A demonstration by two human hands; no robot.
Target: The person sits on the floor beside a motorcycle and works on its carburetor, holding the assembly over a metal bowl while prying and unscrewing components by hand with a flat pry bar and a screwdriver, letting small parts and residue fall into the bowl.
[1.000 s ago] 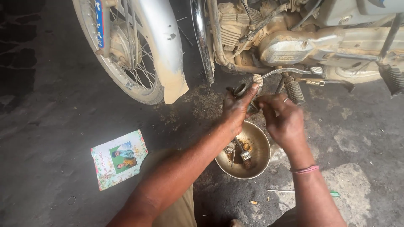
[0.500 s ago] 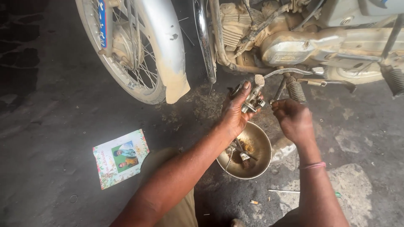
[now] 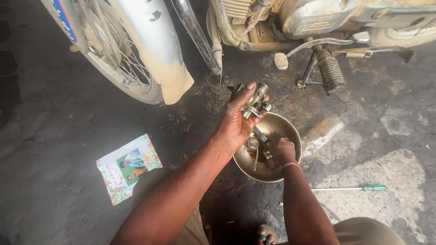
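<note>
My left hand holds a small metal carburettor body up above a round metal bowl on the ground. My right hand reaches down into the bowl and grips a small brush among several loose metal parts lying in it. A dusty motorcycle stands just beyond, with its engine and footpeg above the bowl.
The motorcycle's front wheel and pale mudguard are at the upper left. A printed card with a flowered border lies on the dark floor at the left. A green-handled screwdriver and a clear plastic bottle lie right of the bowl. My sandalled toe shows below.
My right hand has dropped from beside the carburettor body down into the bowl and taken the brush. My left hand still holds the part up. The camera has moved closer.
</note>
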